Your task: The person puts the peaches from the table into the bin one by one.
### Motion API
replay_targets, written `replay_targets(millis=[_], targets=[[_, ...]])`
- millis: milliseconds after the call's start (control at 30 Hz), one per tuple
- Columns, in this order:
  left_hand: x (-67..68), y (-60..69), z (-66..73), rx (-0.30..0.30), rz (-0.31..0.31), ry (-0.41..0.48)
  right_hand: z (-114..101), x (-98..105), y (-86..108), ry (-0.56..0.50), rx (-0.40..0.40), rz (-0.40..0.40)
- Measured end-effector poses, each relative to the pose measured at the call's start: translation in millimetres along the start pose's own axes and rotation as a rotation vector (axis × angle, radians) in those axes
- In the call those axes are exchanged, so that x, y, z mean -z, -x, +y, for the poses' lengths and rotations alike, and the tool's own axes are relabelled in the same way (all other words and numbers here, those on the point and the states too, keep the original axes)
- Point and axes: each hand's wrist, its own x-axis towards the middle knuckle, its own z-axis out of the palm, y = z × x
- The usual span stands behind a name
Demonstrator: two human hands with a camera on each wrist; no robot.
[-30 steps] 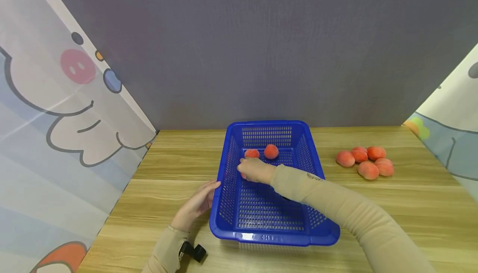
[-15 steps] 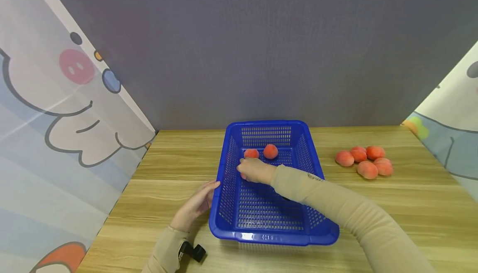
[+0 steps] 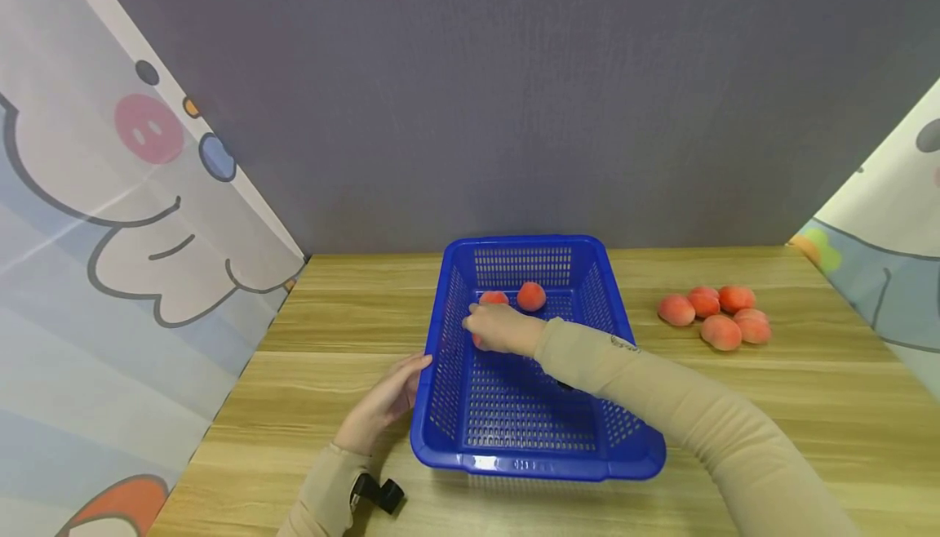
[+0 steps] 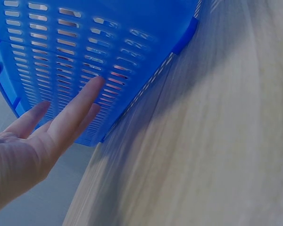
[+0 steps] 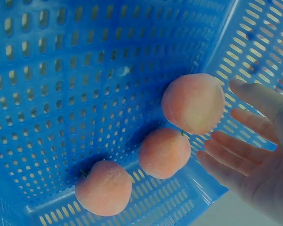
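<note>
A blue plastic basket [image 3: 539, 469] with slotted walls stands on the table. My right hand [image 3: 503, 329] is inside it, toward the left wall. In the right wrist view its fingers are spread and loosely extended beside the nearest peach [image 5: 193, 103], with nothing held. Two more peaches, a middle one [image 5: 165, 153] and a farther one [image 5: 104, 188], lie on the basket floor. From the head view, my right hand partly covers the nearest peach. Outside the left wall, my left hand [image 3: 385, 402] touches the rim with one fingertip. Its other fingers extend along the slotted wall [image 4: 56, 56].
Several peaches [image 3: 721, 331] sit grouped on the wooden table [image 3: 345, 300] right of the basket. A dark grey panel [image 3: 514, 96] rises behind the table. Sheets with cartoon prints [image 3: 88, 219] hang at the left and right sides.
My right hand stays nearly in place, with only a slight shift over the peach. The head view has moved a little. My left hand remains at the rim.
</note>
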Motion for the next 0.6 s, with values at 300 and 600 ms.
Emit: replay_targets(millis=[300,600], targets=[[1.0,0.6,0.6,0.000,0.003,-0.005,-1,28,5.0,-0.062,-0.089,-0.030],[1.5,0.0,-0.2,0.000,-0.014,-0.001,13,61,22.6,-0.097,-0.074,0.048]])
